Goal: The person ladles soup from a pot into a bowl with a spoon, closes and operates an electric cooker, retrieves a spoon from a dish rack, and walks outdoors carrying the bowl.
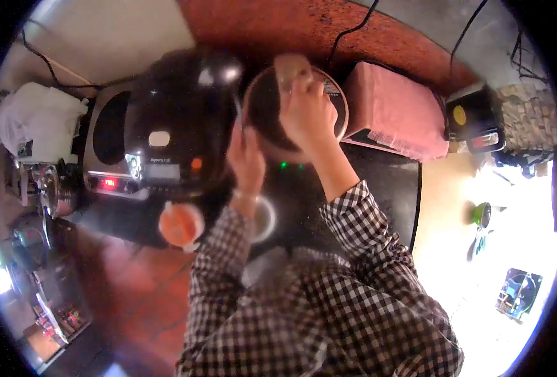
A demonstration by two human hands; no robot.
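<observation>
My right hand (307, 116) is closed at the top of a round, dark-topped appliance (263, 107) with a pale rim. A blurred, pale brown object (292, 66) shows at its fingertips; its kind is unclear. My left hand (247, 160) is at the near left side of the round appliance, closed around a thin, light-coloured utensil (239, 113) that points away from me. Motion smears its fingers. Below my left forearm, a white-rimmed round vessel (264, 220) is partly hidden. To its left stands a white cup (181, 226) with orange contents or an orange top.
A large black appliance (178, 119) with a red display stands on the left of the black counter (379, 188). On the right is a box-shaped thing under a pink cloth (401, 110). A white plastic bag (40, 119) lies far left. Cables hang along the red back wall.
</observation>
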